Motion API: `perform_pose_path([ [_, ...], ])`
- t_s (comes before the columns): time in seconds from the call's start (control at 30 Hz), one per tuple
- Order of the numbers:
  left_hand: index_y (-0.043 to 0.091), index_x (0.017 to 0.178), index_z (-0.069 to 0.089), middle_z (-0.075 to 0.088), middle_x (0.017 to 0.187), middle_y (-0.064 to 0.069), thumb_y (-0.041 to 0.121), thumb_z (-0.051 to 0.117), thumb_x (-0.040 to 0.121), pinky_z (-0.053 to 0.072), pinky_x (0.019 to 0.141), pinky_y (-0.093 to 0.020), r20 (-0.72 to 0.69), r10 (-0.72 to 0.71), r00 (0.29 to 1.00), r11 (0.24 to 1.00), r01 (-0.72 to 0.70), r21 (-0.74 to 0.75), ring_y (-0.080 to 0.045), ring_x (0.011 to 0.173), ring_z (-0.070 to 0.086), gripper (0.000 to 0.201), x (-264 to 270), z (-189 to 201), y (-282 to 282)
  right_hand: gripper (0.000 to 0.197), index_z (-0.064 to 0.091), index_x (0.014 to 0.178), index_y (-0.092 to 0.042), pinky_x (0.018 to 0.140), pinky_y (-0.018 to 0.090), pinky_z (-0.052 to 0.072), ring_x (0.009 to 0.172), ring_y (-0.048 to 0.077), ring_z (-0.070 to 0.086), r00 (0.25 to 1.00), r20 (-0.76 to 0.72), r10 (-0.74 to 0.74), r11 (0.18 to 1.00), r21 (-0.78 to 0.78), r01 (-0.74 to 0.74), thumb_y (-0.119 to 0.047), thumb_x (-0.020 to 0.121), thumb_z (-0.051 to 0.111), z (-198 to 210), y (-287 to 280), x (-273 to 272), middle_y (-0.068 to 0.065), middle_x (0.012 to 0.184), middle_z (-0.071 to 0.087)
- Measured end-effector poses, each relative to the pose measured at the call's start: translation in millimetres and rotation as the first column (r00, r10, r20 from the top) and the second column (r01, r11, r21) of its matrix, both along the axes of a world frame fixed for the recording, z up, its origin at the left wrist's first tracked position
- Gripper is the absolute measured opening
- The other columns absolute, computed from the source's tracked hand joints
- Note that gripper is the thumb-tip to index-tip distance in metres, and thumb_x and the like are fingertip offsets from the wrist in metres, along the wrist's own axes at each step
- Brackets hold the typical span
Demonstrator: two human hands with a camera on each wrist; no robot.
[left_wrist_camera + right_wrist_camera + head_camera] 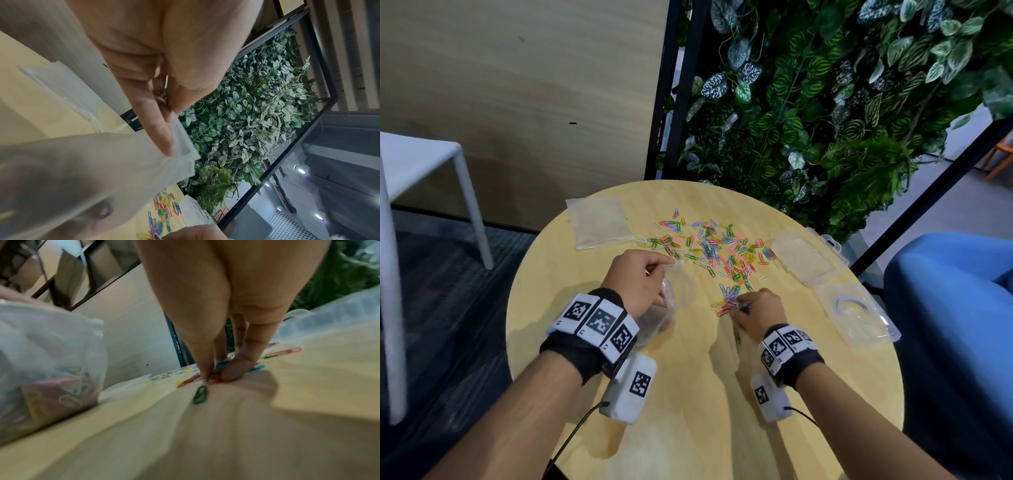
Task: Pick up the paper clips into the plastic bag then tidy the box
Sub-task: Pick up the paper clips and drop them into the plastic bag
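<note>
Left hand (pixel 639 278) pinching plastic bag (pixel 671 301) rim near surface (pixel 688 411) centre, right hand (pixel 758 313) fingertips closed on paper clips (pixel 729 303) beside it.

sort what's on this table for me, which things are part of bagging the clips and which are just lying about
Job:
paper clips
plastic bag, held by left hand
clear box
right hand, pinching clips

Lying about:
spare flat bag
white stool
plant wall

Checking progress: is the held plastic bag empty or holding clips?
Holding clips: the plastic bag in the left hand shows coloured paper clips inside.
</note>
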State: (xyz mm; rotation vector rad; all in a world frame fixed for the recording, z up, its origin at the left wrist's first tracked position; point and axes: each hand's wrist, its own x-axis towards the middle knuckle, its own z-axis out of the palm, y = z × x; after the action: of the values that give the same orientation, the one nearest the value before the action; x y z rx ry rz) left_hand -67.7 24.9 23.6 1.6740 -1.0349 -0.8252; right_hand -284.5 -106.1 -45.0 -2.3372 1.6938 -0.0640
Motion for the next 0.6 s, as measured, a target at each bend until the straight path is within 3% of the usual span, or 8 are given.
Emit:
perform_pose_path([
  [0.13, 0.012, 0.107, 0.072, 0.068, 0.073, -0.004, 0.006, 0.049, 0.097, 0.062, 0.069, -0.04, 0.01, -0.013, 1.0, 1.0, 0.013, 0.003, -0.03, 0.062, 0.072, 0.026, -7.3, 0.6, -3.9, 0.024, 0.074, 0.105, -0.015, 0.079, 0.024, 0.05, 0.093, 0.021, 0.066, 1.0, -0.024, -0.011, 1.0, -0.001, 0.011, -0.028, 0.086, 0.068, 9.0, -5.0, -1.5, 0.005, 0.105, 0.072],
  [0.2, 0.013, 0.107, 0.072, 0.067, 0.073, 0.001, 0.005, 0.048, 0.097, 0.062, 0.069, -0.04, 0.018, -0.006, 1.0, 1.0, 0.006, 0.01, -0.028, 0.06, 0.072, 0.027, -8.6, -2.1, -5.2, 0.022, 0.076, 0.101, -0.015, 0.072, 0.024, 0.049, 0.087, 0.021, 0.064, 0.996, -0.013, -0.086, 0.996, 0.033, 0.087, -0.03, 0.085, 0.068, 14.2, -9.6, -8.6, 0.003, 0.1, 0.073],
  [0.27, 0.013, 0.109, 0.072, 0.067, 0.077, 0.003, 0.005, 0.049, 0.096, 0.062, 0.067, -0.037, 0.014, 0.005, 1.0, 1.0, -0.006, 0.024, -0.022, 0.057, 0.071, 0.027, -8.8, -6.0, -6.1, 0.02, 0.076, 0.09, -0.014, 0.065, 0.023, 0.049, 0.08, 0.018, 0.063, 0.961, 0.13, -0.244, 0.961, 0.162, 0.223, -0.032, 0.083, 0.072, 18.0, -12.7, -20.5, 0.0, 0.086, 0.074],
  [0.3, 0.012, 0.108, 0.071, 0.067, 0.077, 0.002, 0.005, 0.05, 0.096, 0.062, 0.065, -0.032, 0.019, 0.009, 1.0, 0.999, -0.009, 0.037, -0.018, 0.054, 0.071, 0.026, -9.3, -7.6, -6.4, 0.019, 0.076, 0.087, -0.011, 0.062, 0.022, 0.051, 0.079, 0.02, 0.065, 0.883, 0.283, -0.374, 0.908, 0.308, 0.285, -0.029, 0.082, 0.074, 19.2, -15.1, -27.1, 0.0, 0.076, 0.074],
  [0.33, 0.013, 0.108, 0.071, 0.068, 0.076, 0.003, 0.006, 0.052, 0.096, 0.061, 0.062, -0.026, 0.031, 0.006, 1.0, 0.999, -0.008, 0.052, -0.014, 0.05, 0.069, 0.023, -9.7, -8.6, -6.4, 0.016, 0.074, 0.088, -0.006, 0.059, 0.022, 0.053, 0.08, 0.022, 0.067, 0.735, 0.433, -0.522, 0.819, 0.493, 0.292, -0.022, 0.083, 0.074, 21.5, -14.8, -31.6, 0.001, 0.069, 0.073],
  [0.4, 0.012, 0.107, 0.07, 0.069, 0.073, 0.003, 0.008, 0.055, 0.095, 0.057, 0.057, -0.019, 0.023, -0.011, 1.0, 0.997, 0.009, 0.081, -0.011, 0.047, 0.069, 0.02, -11.0, -9.1, -5.8, 0.012, 0.067, 0.091, 0.001, 0.057, 0.021, 0.057, 0.075, 0.022, 0.067, 0.405, 0.561, -0.722, 0.655, 0.743, 0.138, -0.01, 0.085, 0.07, 28.3, -11.5, -36.1, 0.008, 0.067, 0.07],
  [0.47, 0.01, 0.104, 0.07, 0.07, 0.069, 0.002, 0.011, 0.058, 0.094, 0.06, 0.063, -0.025, -0.009, -0.033, 0.999, 0.994, 0.034, 0.1, -0.016, 0.053, 0.072, 0.016, -11.8, -9.2, -5.7, 0.011, 0.064, 0.088, -0.001, 0.06, 0.019, 0.058, 0.066, 0.014, 0.064, 0.293, 0.576, -0.763, 0.591, 0.805, -0.044, -0.011, 0.084, 0.068, 37.8, -6.7, -33.2, 0.009, 0.069, 0.066],
  [0.6, 0.008, 0.102, 0.071, 0.07, 0.064, -0.001, 0.011, 0.06, 0.093, 0.062, 0.073, -0.038, -0.029, -0.031, 0.999, 0.994, 0.034, 0.104, -0.025, 0.062, 0.074, 0.014, -14.8, -8.4, -5.9, 0.018, 0.07, 0.094, 0.0, 0.076, 0.024, 0.06, 0.078, 0.015, 0.069, 0.163, 0.615, -0.771, 0.554, 0.775, -0.305, -0.008, 0.078, 0.069, 63.3, 14.3, -11.1, 0.012, 0.082, 0.07],
])
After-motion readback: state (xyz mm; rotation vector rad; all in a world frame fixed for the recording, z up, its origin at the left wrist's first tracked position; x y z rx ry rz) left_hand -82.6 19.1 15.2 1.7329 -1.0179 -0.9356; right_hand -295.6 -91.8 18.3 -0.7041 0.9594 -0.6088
